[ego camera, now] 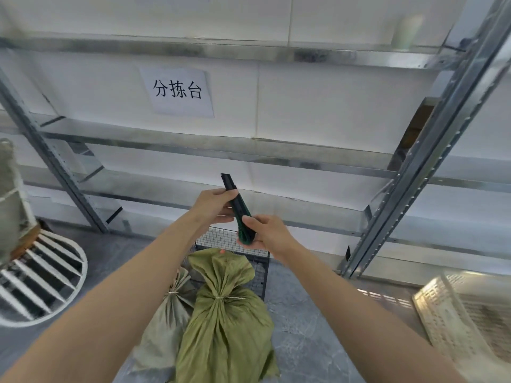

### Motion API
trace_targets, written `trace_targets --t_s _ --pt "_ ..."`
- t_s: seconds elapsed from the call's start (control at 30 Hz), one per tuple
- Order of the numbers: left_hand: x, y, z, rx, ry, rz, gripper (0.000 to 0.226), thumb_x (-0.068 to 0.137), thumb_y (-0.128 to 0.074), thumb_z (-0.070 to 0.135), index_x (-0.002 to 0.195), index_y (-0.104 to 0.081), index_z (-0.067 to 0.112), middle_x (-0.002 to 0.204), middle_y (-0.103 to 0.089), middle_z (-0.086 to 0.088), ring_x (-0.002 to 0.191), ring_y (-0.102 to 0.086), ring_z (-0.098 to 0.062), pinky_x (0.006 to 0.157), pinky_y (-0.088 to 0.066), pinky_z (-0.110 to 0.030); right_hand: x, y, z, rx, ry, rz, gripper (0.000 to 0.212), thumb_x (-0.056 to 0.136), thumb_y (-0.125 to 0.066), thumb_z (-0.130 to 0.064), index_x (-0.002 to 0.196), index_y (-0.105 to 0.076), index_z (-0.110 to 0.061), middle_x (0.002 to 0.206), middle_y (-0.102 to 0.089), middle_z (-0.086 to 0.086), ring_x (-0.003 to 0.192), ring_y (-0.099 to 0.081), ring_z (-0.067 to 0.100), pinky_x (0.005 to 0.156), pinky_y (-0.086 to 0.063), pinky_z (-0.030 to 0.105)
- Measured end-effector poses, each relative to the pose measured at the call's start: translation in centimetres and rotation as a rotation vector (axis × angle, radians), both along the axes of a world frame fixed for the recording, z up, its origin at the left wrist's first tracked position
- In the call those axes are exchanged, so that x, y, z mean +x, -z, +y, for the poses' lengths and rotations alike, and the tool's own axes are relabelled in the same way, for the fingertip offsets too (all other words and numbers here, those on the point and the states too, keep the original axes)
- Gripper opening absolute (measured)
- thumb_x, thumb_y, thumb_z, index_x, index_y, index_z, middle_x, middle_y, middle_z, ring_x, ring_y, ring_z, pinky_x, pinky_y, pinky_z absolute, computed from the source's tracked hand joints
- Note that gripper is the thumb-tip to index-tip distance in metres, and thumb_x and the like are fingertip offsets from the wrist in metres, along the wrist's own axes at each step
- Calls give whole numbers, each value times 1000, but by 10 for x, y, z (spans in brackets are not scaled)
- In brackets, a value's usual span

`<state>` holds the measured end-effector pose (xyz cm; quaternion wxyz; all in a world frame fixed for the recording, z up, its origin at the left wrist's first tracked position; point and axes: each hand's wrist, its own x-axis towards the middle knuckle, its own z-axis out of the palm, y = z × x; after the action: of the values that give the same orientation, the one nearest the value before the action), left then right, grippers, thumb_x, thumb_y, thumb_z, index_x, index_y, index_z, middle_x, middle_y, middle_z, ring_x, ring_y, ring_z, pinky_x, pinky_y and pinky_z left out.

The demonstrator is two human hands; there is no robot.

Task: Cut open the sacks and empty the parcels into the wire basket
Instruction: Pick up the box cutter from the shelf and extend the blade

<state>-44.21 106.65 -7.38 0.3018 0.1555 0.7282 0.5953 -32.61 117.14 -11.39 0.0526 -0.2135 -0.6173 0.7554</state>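
I hold a dark green utility knife upright in front of me with both hands. My right hand grips its lower handle, and my left hand pinches the upper part near the blade end. Below the hands, a green woven sack tied at the neck leans against the black wire basket on the floor. A second, paler tied sack lies just left of it.
A metal shelving rack stands against the white wall, with a paper sign on it. A white slatted round stand is at the left. A pale plastic crate sits at the right on the grey floor.
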Motion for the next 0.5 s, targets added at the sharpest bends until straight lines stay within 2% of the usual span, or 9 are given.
trace_targets --t_s 0.17,0.27,0.33,0.43,0.5 --pt "-2 5 -52 -2 73 -6 15 92 -60 27 96 -66 13 89 -74 -6 84 -70 -20 69 -56 -30 -2 7 -65 -13 176 -21 28 92 -63 -22 93 -62 6 79 -60 19 64 -64 24 68 -59 40" --pt "7 9 -76 -9 116 -24 14 92 -60 27 93 -67 14 89 -73 -5 83 -69 -20 76 -57 -32 6 9 -97 29 281 -61 29 90 -65 -24 88 -62 5 75 -59 17 63 -63 24 60 -60 36" --pt "14 10 -88 0 141 -35 16 92 -60 27 96 -66 14 92 -73 -6 84 -69 -20 74 -56 -30 14 9 -113 92 325 -80 32 89 -66 -28 81 -62 3 73 -61 17 61 -64 25 61 -60 39" --pt "25 13 -100 18 159 -43 19 92 -60 27 102 -65 12 96 -72 -8 86 -69 -22 75 -57 -30 25 11 -126 132 372 -107 36 87 -68 -32 69 -61 -2 57 -64 6 55 -65 24 65 -59 47" --pt "36 15 -106 24 161 -43 19 92 -60 26 102 -66 11 95 -72 -7 85 -69 -22 76 -57 -31 34 13 -133 131 388 -116 38 86 -69 -33 67 -61 -1 53 -64 3 52 -65 23 58 -60 43"
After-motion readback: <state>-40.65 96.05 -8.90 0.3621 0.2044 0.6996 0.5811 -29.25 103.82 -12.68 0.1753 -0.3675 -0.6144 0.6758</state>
